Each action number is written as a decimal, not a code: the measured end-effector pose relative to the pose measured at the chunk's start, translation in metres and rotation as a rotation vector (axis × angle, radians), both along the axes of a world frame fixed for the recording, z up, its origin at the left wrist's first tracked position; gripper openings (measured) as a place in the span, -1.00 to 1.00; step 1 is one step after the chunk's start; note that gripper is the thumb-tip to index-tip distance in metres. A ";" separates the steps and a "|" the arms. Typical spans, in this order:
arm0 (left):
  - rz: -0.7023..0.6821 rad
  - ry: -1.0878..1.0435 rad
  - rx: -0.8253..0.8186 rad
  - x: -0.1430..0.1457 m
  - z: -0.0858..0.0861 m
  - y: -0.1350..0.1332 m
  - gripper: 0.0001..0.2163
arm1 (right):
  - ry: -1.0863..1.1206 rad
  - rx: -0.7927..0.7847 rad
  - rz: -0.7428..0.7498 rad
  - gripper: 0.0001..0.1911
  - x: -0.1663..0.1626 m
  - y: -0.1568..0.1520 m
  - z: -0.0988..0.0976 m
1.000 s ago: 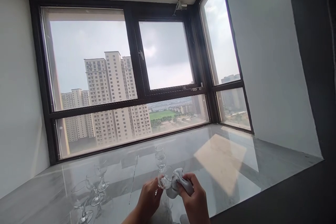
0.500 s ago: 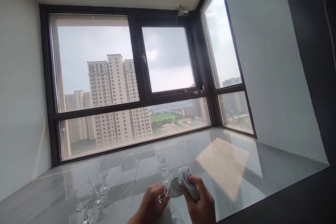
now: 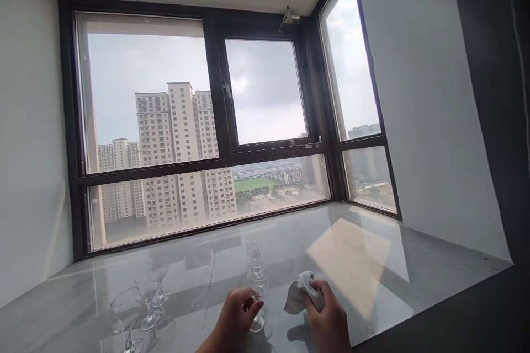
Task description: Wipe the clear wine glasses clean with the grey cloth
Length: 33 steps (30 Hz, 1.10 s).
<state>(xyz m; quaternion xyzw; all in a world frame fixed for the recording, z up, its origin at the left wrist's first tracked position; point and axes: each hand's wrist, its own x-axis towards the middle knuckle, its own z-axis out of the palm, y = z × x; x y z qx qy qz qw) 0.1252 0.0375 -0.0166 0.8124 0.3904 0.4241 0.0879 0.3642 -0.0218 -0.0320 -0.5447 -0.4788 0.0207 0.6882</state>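
Observation:
My left hand is closed around the stem of a clear stemmed glass. This glass looks upright, with its round base at or near the glossy grey windowsill; whether it touches cannot be told. Just behind it stands another clear stemmed glass. To the right, my right hand grips a bunched grey-white cloth, held apart from the glass and above the sill. Further left are three more stemmed glasses: a near one, a middle one and a far one.
The tiled windowsill reflects the window and carries a bright sunlit patch at right. Dark window frames border it behind. White walls rise at left and right. The sill's front edge runs along the lower right.
My right hand has drawn the cloth rightward, away from the glass. My left hand has lowered the glass, which was tilted against the cloth, to an upright stance. The view has shifted slightly.

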 end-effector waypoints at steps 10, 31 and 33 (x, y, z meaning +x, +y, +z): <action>-0.030 0.003 -0.203 0.004 0.005 0.000 -0.64 | -0.080 -0.107 0.025 -0.78 0.001 0.002 -0.002; 0.113 0.090 0.117 -0.018 0.026 -0.027 -0.91 | -0.038 -0.310 -0.023 -0.66 0.019 0.001 0.012; 0.181 0.074 0.325 -0.037 0.030 -0.044 -0.91 | -0.002 -0.319 -0.005 -0.64 0.022 0.001 0.013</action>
